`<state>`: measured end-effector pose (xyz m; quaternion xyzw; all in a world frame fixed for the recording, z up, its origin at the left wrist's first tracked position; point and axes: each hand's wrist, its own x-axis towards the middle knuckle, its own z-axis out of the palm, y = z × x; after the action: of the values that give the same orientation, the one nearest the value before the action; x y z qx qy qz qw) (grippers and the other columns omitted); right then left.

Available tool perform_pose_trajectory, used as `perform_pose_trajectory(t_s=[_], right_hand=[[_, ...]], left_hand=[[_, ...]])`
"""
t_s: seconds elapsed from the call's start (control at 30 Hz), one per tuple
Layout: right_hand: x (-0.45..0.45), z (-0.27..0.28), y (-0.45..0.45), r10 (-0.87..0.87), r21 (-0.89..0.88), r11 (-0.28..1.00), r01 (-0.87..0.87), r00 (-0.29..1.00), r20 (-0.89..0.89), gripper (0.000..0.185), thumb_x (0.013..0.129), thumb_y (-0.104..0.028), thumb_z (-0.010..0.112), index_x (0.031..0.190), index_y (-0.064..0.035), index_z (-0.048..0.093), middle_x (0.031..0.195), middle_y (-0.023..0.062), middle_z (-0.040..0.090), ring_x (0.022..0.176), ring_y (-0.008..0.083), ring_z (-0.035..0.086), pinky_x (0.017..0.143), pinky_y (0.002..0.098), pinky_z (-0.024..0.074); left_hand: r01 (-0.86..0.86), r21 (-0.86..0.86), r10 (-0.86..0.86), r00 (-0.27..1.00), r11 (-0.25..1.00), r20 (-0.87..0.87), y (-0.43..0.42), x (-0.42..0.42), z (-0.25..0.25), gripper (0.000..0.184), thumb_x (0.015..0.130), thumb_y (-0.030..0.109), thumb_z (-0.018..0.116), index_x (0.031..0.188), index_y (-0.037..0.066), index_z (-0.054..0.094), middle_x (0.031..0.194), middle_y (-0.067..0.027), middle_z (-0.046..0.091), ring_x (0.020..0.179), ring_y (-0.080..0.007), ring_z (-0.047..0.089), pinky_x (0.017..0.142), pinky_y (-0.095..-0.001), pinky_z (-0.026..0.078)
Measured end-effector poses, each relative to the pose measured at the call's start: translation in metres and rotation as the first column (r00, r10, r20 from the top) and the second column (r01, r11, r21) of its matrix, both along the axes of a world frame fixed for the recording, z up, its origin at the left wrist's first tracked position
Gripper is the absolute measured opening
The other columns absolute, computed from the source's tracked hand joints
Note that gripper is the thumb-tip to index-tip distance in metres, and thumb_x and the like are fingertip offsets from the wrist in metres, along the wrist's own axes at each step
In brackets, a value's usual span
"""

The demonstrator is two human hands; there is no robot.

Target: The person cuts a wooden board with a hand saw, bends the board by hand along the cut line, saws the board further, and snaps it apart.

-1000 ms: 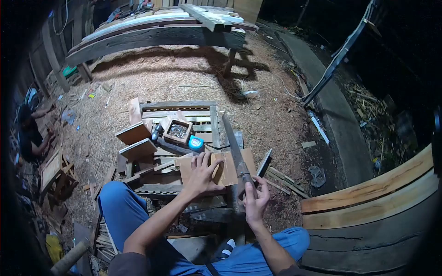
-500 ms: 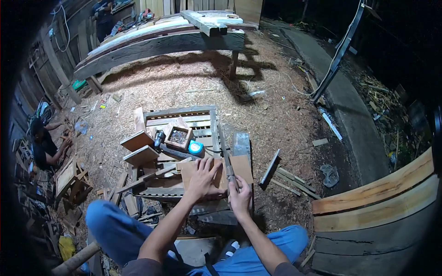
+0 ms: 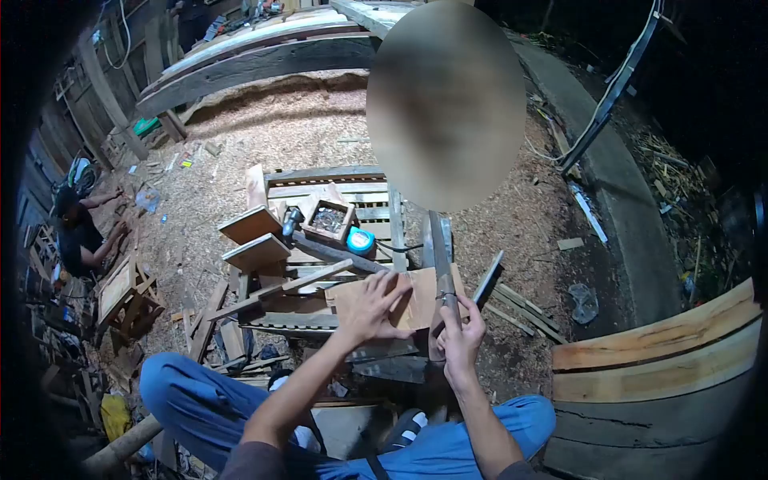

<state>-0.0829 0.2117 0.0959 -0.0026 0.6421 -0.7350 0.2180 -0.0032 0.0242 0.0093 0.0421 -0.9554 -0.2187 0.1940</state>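
My left hand (image 3: pixel 373 308) lies on a light brown wooden board (image 3: pixel 420 298) with its fingers spread, pressing it from above. The board rests at the near right corner of a low slatted wooden pallet (image 3: pixel 308 320). My right hand (image 3: pixel 462 336) is closed around the near end of a long, narrow, machete-like tool (image 3: pixel 438 248), which points away from me. Its blade lies across or just above the board's right part; I cannot tell whether they touch. A ring-like band shows just ahead of my right fingers.
On the pallet are a wooden box (image 3: pixel 329 219) of small metal pieces, a blue round container (image 3: pixel 360 241), a power drill (image 3: pixel 291 224) and upright wood blocks (image 3: pixel 256 251). Another person (image 3: pixel 84 240) sits low at left. Planks (image 3: pixel 656 352) lie at right. A blurred oval hides the upper middle.
The tool and my right hand have shifted right and a little nearer. My left hand and the board also sit further right. The view has tilted down slightly, and a blurred oval now covers the upper middle.
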Motion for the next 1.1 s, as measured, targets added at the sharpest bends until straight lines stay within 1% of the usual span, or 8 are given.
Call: perform_pose_trajectory(t_s=[0.13,0.23,0.43,0.7,0.73,0.9,0.97,1.1], right_hand=[[0.009,-0.011,0.013,0.009,0.007,1.000,-0.008,0.985,-0.173,0.036,0.095,-0.007,0.072,0.129,-0.0005,0.061,0.078,0.0019,0.065,0.052,0.0041,0.053,0.042,0.0229,0.0352],[0.015,-0.030,0.025,0.082,0.122,0.991,-0.047,0.951,-0.299,0.036,0.095,-0.009,0.073,0.126,0.0029,0.063,0.100,0.0066,0.070,0.072,0.0101,0.065,0.059,0.0263,0.0512],[0.056,-0.039,0.021,0.135,0.170,0.979,-0.110,0.981,-0.142,0.051,0.100,-0.015,0.069,0.142,0.0097,0.055,0.127,0.0169,0.069,0.103,0.0171,0.069,0.088,0.0285,0.0551],[0.068,-0.049,0.014,0.044,0.227,0.974,-0.003,0.983,-0.176,0.050,0.101,-0.012,0.067,0.143,0.0119,0.053,0.138,0.0209,0.063,0.119,0.0227,0.066,0.102,0.0325,0.0520],[0.065,-0.063,0.016,0.064,0.234,0.972,0.017,0.940,-0.334,0.048,0.100,-0.017,0.069,0.143,-0.0002,0.059,0.083,-0.0017,0.064,0.050,0.0023,0.044,0.042,0.0223,0.0317],[0.070,-0.042,0.010,-0.007,0.269,0.960,0.074,0.970,-0.243,0.040,0.104,-0.021,0.065,0.137,0.0011,0.064,0.082,-0.0008,0.064,0.051,0.0015,0.041,0.043,0.0231,0.0294],[0.062,-0.043,0.018,0.057,0.306,0.952,0.017,0.972,-0.228,0.043,0.106,-0.019,0.061,0.139,0.0085,0.059,0.105,0.0088,0.071,0.069,0.0077,0.059,0.054,0.0234,0.0456],[0.066,-0.040,0.018,0.057,0.333,0.943,0.009,0.980,-0.188,0.042,0.106,-0.018,0.061,0.138,0.0086,0.060,0.106,0.0091,0.071,0.069,0.0083,0.060,0.054,0.0232,0.0457]], left_hand=[[0.139,-0.057,-0.137,0.990,0.989,0.039,-0.025,-0.011,0.016,0.105,0.062,0.074,0.083,0.139,0.008,0.056,0.147,-0.0239,0.048,0.140,-0.0439,0.043,0.117,-0.0555,0.035],[0.140,-0.038,-0.140,0.990,0.989,0.016,-0.025,-0.014,0.014,0.109,0.061,0.076,0.082,0.141,0.007,0.054,0.144,-0.0222,0.050,0.136,-0.0443,0.045,0.113,-0.0554,0.037],[0.115,0.116,-0.109,0.992,0.987,-0.059,-0.029,-0.011,0.012,0.063,0.091,0.043,0.070,0.137,0.003,0.054,0.139,-0.0213,0.054,0.131,-0.0402,0.050,0.111,-0.0499,0.041],[-0.086,0.071,0.093,0.990,0.994,-0.107,-0.018,-0.016,0.012,0.044,0.094,0.027,0.068,0.128,0.001,0.059,0.126,-0.0175,0.060,0.119,-0.0343,0.056,0.102,-0.0445,0.046],[-0.097,0.057,0.103,0.989,0.994,-0.111,-0.018,-0.016,0.012,0.044,0.094,0.027,0.067,0.129,0.002,0.059,0.125,-0.0175,0.060,0.119,-0.0338,0.056,0.103,-0.0441,0.046],[-0.136,-0.002,0.135,0.988,0.991,-0.076,-0.018,-0.015,0.016,0.044,0.097,0.028,0.062,0.129,-0.001,0.059,0.124,-0.0172,0.061,0.119,-0.0320,0.057,0.103,-0.0413,0.045],[-0.137,-0.059,0.126,0.980,0.989,-0.151,-0.019,-0.018,0.009,0.040,0.095,0.029,0.062,0.123,0.000,0.061,0.116,-0.0155,0.061,0.113,-0.0310,0.057,0.097,-0.0420,0.046],[-0.201,-0.029,0.193,0.968,0.979,-0.163,-0.016,-0.027,0.004,0.036,0.097,0.028,0.061,0.119,0.000,0.061,0.117,-0.0180,0.061,0.113,-0.0315,0.057,0.098,-0.0416,0.045]])
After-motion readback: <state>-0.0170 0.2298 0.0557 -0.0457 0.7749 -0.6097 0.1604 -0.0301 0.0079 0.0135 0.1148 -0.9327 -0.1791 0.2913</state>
